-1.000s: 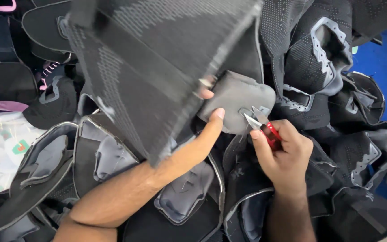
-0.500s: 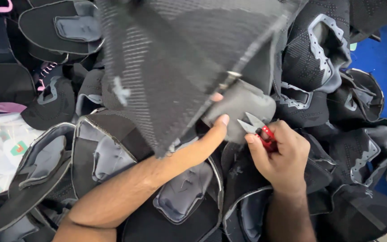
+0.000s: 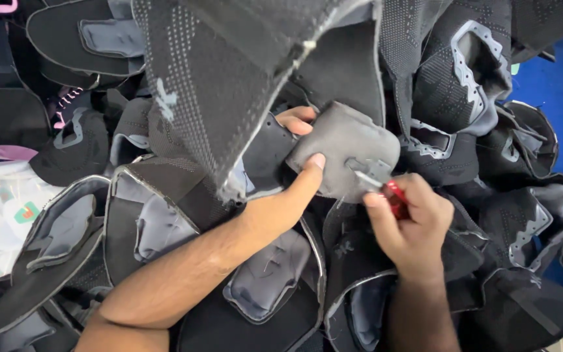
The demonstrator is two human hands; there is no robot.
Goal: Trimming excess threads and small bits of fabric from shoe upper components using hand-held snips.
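Note:
My left hand (image 3: pixel 291 182) pinches a black knitted shoe upper (image 3: pixel 229 72) by its grey padded tongue (image 3: pixel 346 146), thumb on top and fingers behind. The upper hangs above the pile, close to the camera. My right hand (image 3: pixel 412 225) holds small red-handled thread snips (image 3: pixel 386 186), whose metal blades touch the lower right edge of the grey tongue.
A heap of black and grey shoe uppers (image 3: pixel 164 228) fills the view below and around both arms. A clear plastic bag (image 3: pixel 1 221) lies at the left. A blue surface (image 3: pixel 555 104) shows at the right edge.
The snips have moved left onto the grey tongue's edge. The held upper has shifted right and lifted nearer the camera.

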